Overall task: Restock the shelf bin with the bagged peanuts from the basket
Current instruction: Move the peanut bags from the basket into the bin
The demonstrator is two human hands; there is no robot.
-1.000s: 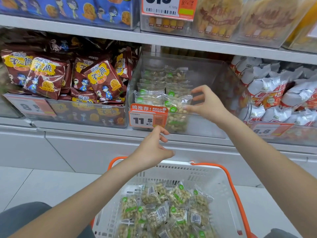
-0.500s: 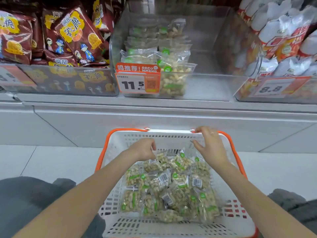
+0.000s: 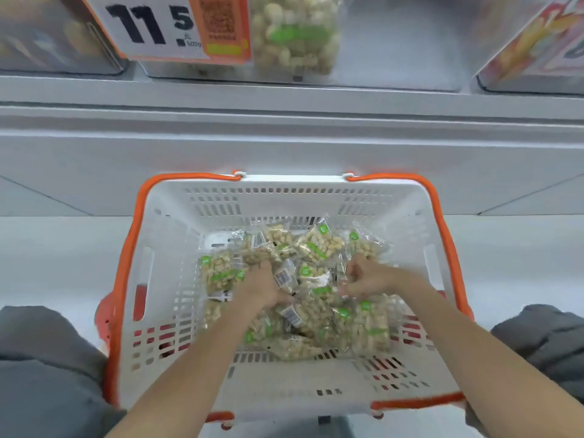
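Head view: both hands are down in the basket (image 3: 177, 235), left hand (image 3: 264, 287) and right hand (image 3: 363, 278) each curled gripping bagged peanuts (image 3: 316, 248), shelf bin (image 3: 395, 42) directly above and ahead.

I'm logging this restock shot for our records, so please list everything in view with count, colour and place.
basket: one, white with orange handles, on the floor below the shelf.
peanut bags: a loose pile, too many to count, clear with green labels, inside the basket.
shelf bin: one, clear, on the shelf above; one peanut bag visible at its front.
price tag: one, white and orange, on the bin's front.
neighbouring bins: two, left and right, contents blurred.
left hand: in the pile, grip unclear.
right hand: fingers curled into the bags.
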